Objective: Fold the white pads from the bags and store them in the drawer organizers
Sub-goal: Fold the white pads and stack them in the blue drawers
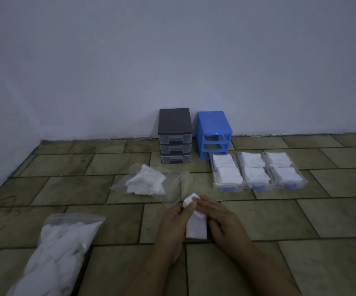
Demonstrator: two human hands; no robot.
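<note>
Holding folded pads, three drawers (258, 174) beside empty blue organizer (214, 133).

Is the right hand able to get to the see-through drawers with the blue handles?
Probably yes. The three drawers sit on bare floor ahead of the right hand, nothing between, but it holds the white pad now.

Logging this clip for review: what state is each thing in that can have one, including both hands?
Left hand: pinching the pad.
Right hand: gripping the pad.
White pad: held, partly folded.
Near bag: sealed, full.
Far bag: open, some pads inside.
Grey organizer: drawers shut.
Blue organizer: drawers out.
Three drawers: on floor, filled with folded pads.
</note>
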